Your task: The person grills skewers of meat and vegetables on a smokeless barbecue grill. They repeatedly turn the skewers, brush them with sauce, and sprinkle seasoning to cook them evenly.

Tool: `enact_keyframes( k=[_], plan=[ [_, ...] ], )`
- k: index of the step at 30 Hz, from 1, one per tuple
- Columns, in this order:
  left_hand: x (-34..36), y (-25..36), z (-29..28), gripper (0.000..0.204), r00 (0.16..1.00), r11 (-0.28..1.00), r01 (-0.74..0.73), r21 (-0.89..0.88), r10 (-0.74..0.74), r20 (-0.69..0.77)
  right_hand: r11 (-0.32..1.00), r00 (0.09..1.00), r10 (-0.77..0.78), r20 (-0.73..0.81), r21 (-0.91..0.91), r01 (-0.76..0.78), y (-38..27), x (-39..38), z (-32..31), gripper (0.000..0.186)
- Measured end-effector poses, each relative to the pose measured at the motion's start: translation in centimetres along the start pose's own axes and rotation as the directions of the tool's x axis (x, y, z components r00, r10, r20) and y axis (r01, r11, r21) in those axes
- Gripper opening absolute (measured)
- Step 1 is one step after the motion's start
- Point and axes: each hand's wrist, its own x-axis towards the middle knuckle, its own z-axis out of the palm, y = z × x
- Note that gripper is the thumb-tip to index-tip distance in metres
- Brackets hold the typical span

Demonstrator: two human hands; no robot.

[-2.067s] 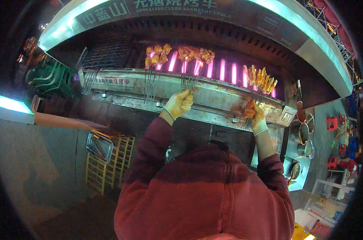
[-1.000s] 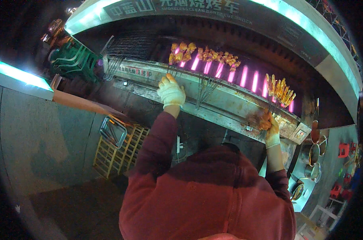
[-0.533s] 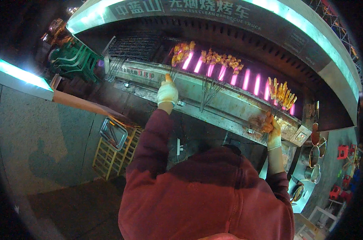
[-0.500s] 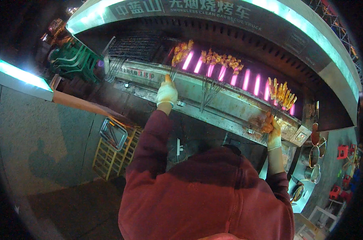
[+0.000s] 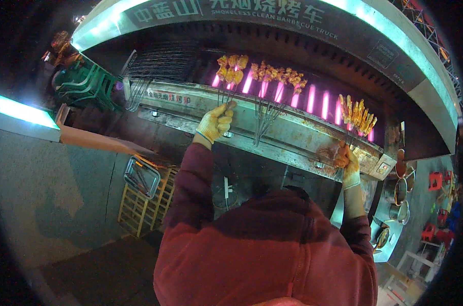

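Note:
My left hand (image 5: 215, 122), in a pale glove, is closed around the stick ends of several meat skewers (image 5: 233, 69). Their browned chunks lie over the glowing pink bars of the grill (image 5: 313, 99). My right hand (image 5: 347, 166), gloved with orange-brown fingers, grips the lower ends of a fanned bunch of long golden skewers (image 5: 358, 115) at the grill's right end. Between the hands, an untouched group of meat skewers (image 5: 280, 75) rests on the grill, its sticks crossing and hanging over the front edge.
Dark empty racks (image 5: 162, 61) fill the grill's left end. A metal hood (image 5: 272, 20) overhangs the back. At left, a tray (image 5: 142, 176) sits on a yellow slatted crate (image 5: 147, 204) near green stacked chairs (image 5: 86, 84). Metal pots (image 5: 398, 211) stand at right.
My left hand has turned over, showing its curled fingers, and its skewers have spread and rolled to another side. The right hand keeps its hold. The view has shifted slightly.

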Motion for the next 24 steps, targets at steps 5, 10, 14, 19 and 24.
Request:
enact_keyframes(
  k=[5, 10, 14, 19, 24],
  plan=[
    [-0.8, 0.0, 0.7, 0.045, 0.943, 0.974, -0.094, 0.207, 0.154, -0.296, 1.0, 1.0, 0.01, -0.018, 0.023, -0.009, 0.1, -0.3, 0.4, 0.025],
    [-3.7, -2.1, 2.4, 0.048, 0.397, -0.043, 0.184, 0.982, 0.917, -0.034, 0.904, 0.976, -0.168, -0.137, -0.415, 0.098, 0.3, -1.1, -0.7, 0.033],
    [-0.7, -14.2, 15.7, 0.053, 0.571, -0.01, -0.104, 0.995, 0.818, 0.068, 0.968, 0.991, -0.061, 0.121, -0.233, 0.088, -0.4, 0.3, -3.3, 0.03],
    [6.9, -29.3, 22.6, 0.062, 0.945, -0.21, 0.106, 0.972, 0.325, -0.032, 0.977, 0.992, 0.065, 0.106, -0.209, -0.042, -0.5, 0.4, 0.1, 0.03],
    [13.8, -39.0, 18.9, 0.065, 0.863, -0.435, 0.347, 0.831, 0.495, -0.102, 0.776, 0.998, -0.066, -0.009, -0.629, 0.046, 2.5, 2.4, -3.3, 0.029]
  ],
)
